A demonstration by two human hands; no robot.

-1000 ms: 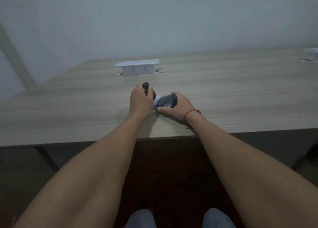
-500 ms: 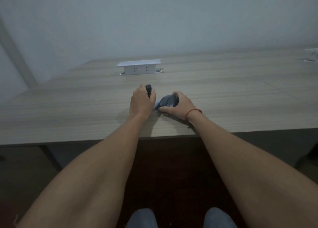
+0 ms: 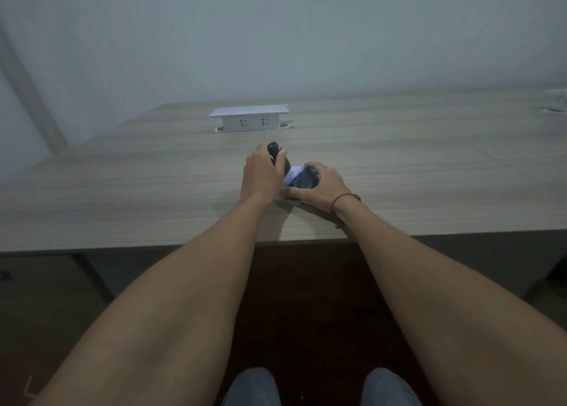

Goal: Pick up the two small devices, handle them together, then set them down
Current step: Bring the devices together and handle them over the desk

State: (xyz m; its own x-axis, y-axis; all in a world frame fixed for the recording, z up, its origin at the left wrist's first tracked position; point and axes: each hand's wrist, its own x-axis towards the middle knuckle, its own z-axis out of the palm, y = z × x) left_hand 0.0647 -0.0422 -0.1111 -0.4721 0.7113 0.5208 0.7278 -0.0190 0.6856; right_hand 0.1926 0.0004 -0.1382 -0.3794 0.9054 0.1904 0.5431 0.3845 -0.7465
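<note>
Your left hand (image 3: 260,175) is wrapped around a dark, slim device (image 3: 277,157) standing roughly upright; its rounded top pokes out above your curled fingers (image 3: 260,154), and your thumb presses on its near side, so the grip is closed on it. Most of its body is hidden behind your palm, and you cannot tell whether its base touches the wooden table (image 3: 122,191). Just to the right of that thumb, your right hand (image 3: 319,188) cups a second dark, rounded device (image 3: 305,180) from above and from the right: the fingers (image 3: 313,168) arch over its far edge, slightly spread, while the thumb lies along its near edge, low over the tabletop. A pale, whitish part (image 3: 293,174) shows between your two hands, directly left of your right fingertips and under your left thumb; the blur does not let you tell which device it belongs to, or whether the two devices touch there. A red string bracelet (image 3: 345,198) circles your right wrist. Well beyond your fingertips, farther across the table, sits a white pop-up socket box (image 3: 250,119) with two outlets facing you. Below your forearms, at the bottom edge, your knees (image 3: 251,387) in blue trousers are visible.
</note>
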